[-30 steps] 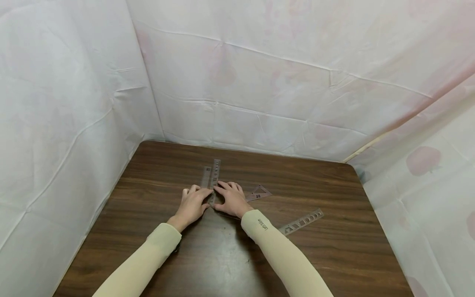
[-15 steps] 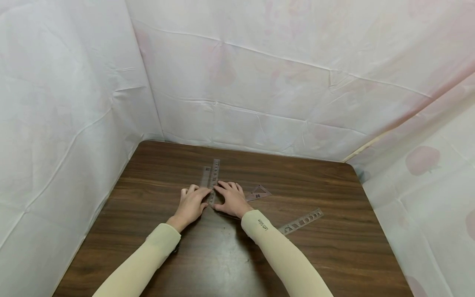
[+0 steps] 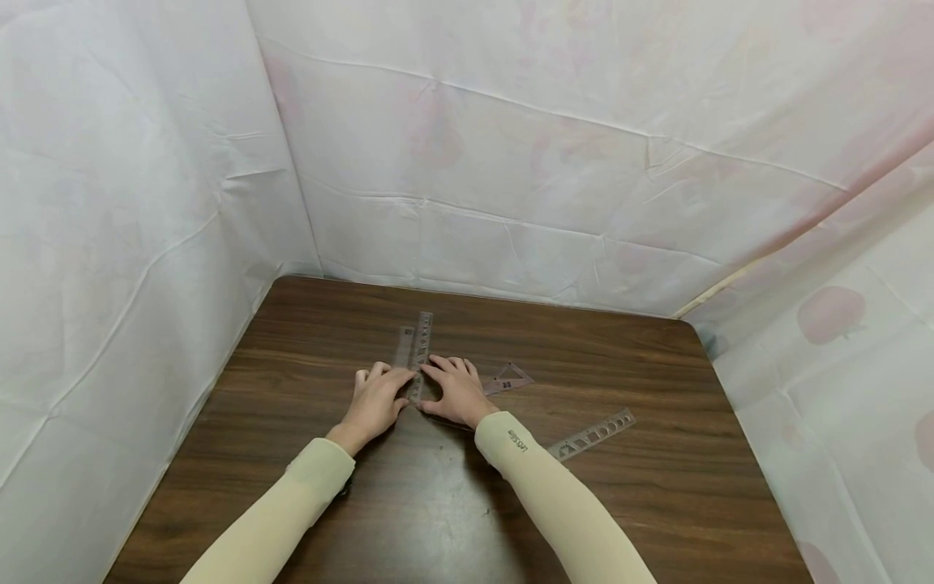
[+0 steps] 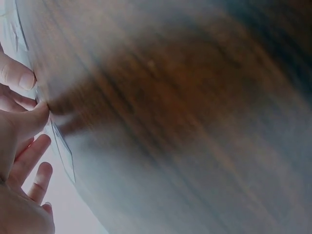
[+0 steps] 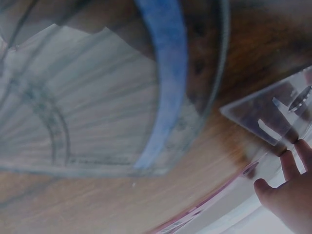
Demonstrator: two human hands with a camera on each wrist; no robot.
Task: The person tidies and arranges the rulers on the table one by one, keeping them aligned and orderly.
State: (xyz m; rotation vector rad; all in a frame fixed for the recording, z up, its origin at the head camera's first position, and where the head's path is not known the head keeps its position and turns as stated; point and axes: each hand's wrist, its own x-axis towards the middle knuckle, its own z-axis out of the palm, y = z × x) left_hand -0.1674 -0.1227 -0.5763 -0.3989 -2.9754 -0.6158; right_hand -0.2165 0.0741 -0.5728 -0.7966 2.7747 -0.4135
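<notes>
In the head view a clear stencil ruler lies on the table, pointing away from me. My left hand is at its left edge, index fingertip and thumb set apart along it. On the opposite edge rests my right hand, its thumb and index finger also spread. A second clear ruler lies just left of the first, partly covered by the left fingers. The right wrist view shows a clear protractor with a blue arc, large in the foreground. Beyond it, fingertips meet a clear piece with cut-outs.
A pinkish set square lies right of the right hand. Further right, another stencil ruler lies diagonally, one end hidden by the sleeve. White cloth hangs around the brown wooden table.
</notes>
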